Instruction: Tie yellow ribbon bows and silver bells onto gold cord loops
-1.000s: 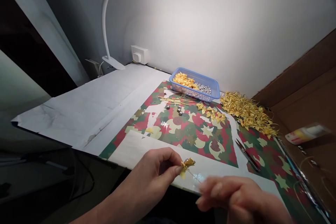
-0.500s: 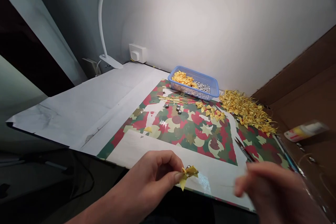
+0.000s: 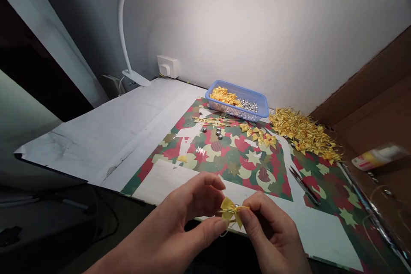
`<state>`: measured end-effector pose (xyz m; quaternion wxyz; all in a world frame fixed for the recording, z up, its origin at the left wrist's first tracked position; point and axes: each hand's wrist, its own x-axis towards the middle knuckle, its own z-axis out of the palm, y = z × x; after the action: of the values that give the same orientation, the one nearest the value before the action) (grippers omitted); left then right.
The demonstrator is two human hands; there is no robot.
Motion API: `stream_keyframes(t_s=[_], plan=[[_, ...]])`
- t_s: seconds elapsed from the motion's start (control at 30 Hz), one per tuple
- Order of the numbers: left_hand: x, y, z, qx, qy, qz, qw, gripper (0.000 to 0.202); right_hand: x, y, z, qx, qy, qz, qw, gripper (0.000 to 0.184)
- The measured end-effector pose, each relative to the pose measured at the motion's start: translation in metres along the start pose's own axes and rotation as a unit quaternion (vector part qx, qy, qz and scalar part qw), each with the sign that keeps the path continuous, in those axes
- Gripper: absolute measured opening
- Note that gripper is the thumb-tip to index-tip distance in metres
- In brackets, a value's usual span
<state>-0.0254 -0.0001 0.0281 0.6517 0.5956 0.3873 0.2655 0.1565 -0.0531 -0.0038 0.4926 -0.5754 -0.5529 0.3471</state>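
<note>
My right hand point(image 3: 272, 231) pinches a small yellow ribbon bow point(image 3: 236, 214) between thumb and forefinger. A silver bell point(image 3: 236, 206) sits at the bow's middle, and thin gold cord shows around it. My left hand point(image 3: 186, 222) is just left of the bow. Its thumb tip touches or nearly touches the bow's lower left side, while the forefinger is lifted apart from the thumb. The left hand's other fingers are partly hidden behind. Both hands are over the table's front edge, above a white paper strip point(image 3: 330, 229).
A blue plastic basket point(image 3: 265, 109) holds yellow bows and silver bells. In front lie gold cord lengths point(image 3: 218, 121), loose bells point(image 3: 219, 133) and several bows point(image 3: 260, 136). At right are a heap of corded bows point(image 3: 305, 132), a pointed metal tool point(image 3: 304, 185) and a bottle point(image 3: 375, 157).
My right hand has come left from beside the pointed tool to the bow and pinches it. My left forefinger has lifted away from the bow. The pointed tool now lies uncovered.
</note>
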Motion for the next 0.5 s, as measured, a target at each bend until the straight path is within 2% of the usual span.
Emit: stream_keyframes(t_s=[0.07,0.17,0.27,0.33,0.4,0.43,0.5], plan=[[0.002,-0.002,0.002,0.003,0.031,-0.002,1.000,0.025,-0.001,0.001,0.003,0.012,0.003,0.006,1.000,0.033],[0.007,-0.005,0.007,0.007,0.072,0.015,0.997,0.016,0.000,0.004,0.008,0.025,0.003,0.016,1.000,0.034],[0.012,-0.007,0.007,-0.005,0.082,0.024,0.996,0.008,0.003,0.005,0.009,0.072,0.023,0.051,0.996,0.025],[0.014,-0.009,0.003,-0.002,0.085,0.024,0.996,0.008,0.003,0.001,0.000,0.125,0.062,0.081,0.987,0.021],[0.016,-0.012,-0.001,0.032,0.089,0.042,0.995,0.013,0.001,-0.009,-0.016,0.162,0.110,0.041,0.980,0.017],[0.016,-0.013,-0.003,0.056,0.090,0.054,0.993,0.016,-0.001,-0.015,-0.025,0.162,0.134,-0.020,0.977,0.019],[0.018,-0.017,-0.007,0.093,0.097,0.065,0.989,0.017,-0.007,-0.032,-0.041,0.113,0.193,-0.144,0.964,0.035]])
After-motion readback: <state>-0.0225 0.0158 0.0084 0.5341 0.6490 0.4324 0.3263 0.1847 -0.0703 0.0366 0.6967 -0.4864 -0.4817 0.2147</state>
